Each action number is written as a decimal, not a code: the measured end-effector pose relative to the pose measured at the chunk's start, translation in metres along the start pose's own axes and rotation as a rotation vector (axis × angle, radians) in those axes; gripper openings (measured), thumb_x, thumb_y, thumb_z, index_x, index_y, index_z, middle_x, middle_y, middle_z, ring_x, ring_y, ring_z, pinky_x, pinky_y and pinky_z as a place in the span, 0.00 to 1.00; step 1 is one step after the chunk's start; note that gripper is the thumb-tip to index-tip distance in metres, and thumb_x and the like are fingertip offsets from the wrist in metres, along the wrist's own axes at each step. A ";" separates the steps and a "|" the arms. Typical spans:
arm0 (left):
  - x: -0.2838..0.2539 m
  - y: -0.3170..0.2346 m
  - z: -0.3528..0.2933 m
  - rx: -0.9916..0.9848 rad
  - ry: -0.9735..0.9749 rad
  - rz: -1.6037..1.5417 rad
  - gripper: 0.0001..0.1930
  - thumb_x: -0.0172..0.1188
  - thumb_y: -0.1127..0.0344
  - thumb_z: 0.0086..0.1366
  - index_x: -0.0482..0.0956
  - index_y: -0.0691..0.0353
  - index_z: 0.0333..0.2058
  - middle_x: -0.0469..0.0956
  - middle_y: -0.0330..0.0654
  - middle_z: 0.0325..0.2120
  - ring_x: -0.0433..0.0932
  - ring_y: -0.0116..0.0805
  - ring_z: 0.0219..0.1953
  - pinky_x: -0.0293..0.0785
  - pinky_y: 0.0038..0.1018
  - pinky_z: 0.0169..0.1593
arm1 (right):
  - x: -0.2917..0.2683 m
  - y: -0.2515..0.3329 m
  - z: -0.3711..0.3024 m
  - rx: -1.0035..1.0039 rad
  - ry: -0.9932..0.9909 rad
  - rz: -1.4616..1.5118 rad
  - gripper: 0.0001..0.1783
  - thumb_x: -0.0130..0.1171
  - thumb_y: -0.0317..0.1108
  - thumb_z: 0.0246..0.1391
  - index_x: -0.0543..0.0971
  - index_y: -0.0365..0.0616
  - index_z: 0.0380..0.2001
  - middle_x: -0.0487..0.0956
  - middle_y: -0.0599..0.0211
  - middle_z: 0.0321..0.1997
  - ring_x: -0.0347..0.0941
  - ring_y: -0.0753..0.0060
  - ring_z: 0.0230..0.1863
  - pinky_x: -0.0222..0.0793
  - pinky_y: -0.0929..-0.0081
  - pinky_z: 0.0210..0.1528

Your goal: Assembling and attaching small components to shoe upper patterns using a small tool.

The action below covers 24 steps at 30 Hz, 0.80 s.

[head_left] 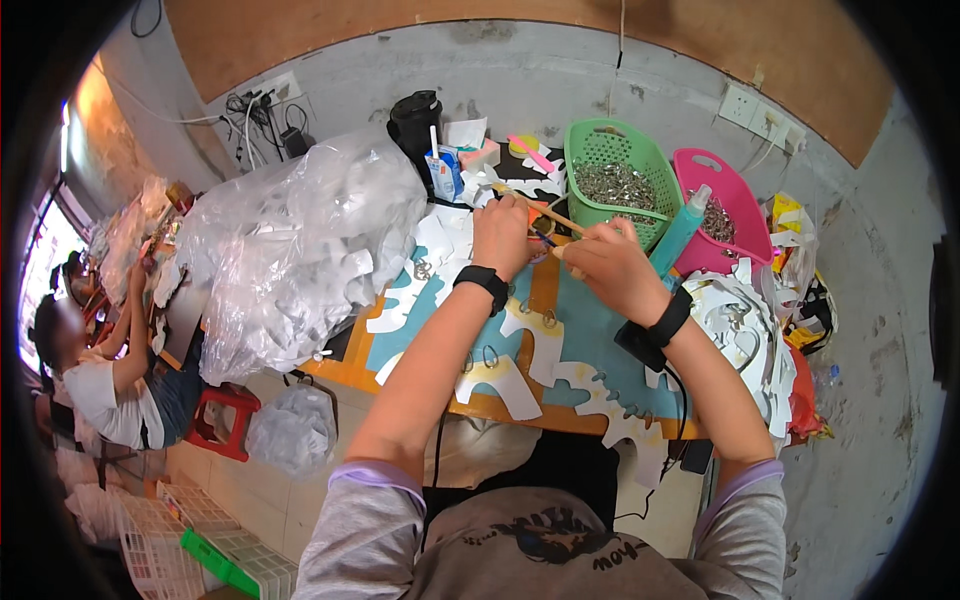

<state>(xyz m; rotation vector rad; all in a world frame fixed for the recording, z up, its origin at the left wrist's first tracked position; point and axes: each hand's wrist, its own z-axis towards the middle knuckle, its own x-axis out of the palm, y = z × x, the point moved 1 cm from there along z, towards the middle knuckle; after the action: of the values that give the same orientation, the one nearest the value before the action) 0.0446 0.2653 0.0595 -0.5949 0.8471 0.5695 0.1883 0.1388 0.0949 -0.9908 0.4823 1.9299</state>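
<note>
Bringing both bare hands together over a teal mat (585, 325), with a thin wooden stick (550, 213) between them.
The left hand (503, 237) has its fingers curled inward, just beside the stick; what they pinch is hidden. The right hand (615, 266) bends its fingers near the stick's lower end, though whether it grips the stick I cannot tell. White cut-out pieces (502, 386) lie nearer the body, several bearing metal rings (490, 355). Beyond the right hand stand a green basket (592, 150) and a pink basket (735, 258), both holding small metal parts, with a teal bottle (678, 238) leaning in front. A large clear plastic bag (300, 240) of white pieces bulges to the left, and farther left sits a co-worker (115, 395).
</note>
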 end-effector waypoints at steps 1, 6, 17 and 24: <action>0.001 -0.002 0.000 0.009 -0.006 0.003 0.25 0.75 0.58 0.35 0.77 0.63 0.33 0.76 0.43 0.32 0.74 0.43 0.37 0.66 0.37 0.42 | -0.001 -0.002 -0.003 0.017 -0.013 0.021 0.13 0.59 0.24 0.41 0.77 0.49 0.34 0.72 0.78 0.27 0.67 0.73 0.37 0.55 0.67 0.49; 0.003 0.000 0.001 0.010 -0.018 -0.013 0.25 0.75 0.58 0.36 0.77 0.63 0.34 0.76 0.42 0.32 0.74 0.42 0.37 0.66 0.37 0.42 | -0.025 0.003 -0.006 0.106 -0.151 0.139 0.12 0.61 0.23 0.39 0.78 0.46 0.31 0.73 0.71 0.26 0.68 0.68 0.35 0.59 0.69 0.44; 0.005 0.003 0.004 0.042 -0.058 -0.023 0.25 0.74 0.59 0.36 0.77 0.62 0.34 0.76 0.41 0.32 0.74 0.41 0.37 0.64 0.37 0.41 | -0.069 -0.002 0.008 0.363 -0.564 0.312 0.06 0.61 0.24 0.46 0.79 0.37 0.30 0.76 0.59 0.27 0.73 0.60 0.32 0.68 0.69 0.35; 0.005 0.005 0.000 0.007 -0.007 -0.024 0.24 0.73 0.56 0.38 0.76 0.60 0.33 0.76 0.41 0.31 0.74 0.42 0.36 0.62 0.37 0.40 | -0.010 -0.019 0.031 0.256 -0.259 0.128 0.07 0.61 0.27 0.42 0.81 0.41 0.29 0.77 0.63 0.25 0.71 0.60 0.30 0.63 0.66 0.37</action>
<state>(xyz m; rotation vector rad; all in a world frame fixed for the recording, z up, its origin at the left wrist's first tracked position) 0.0445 0.2698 0.0541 -0.5958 0.8344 0.5460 0.1932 0.1641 0.1227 -0.5495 0.6350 2.0140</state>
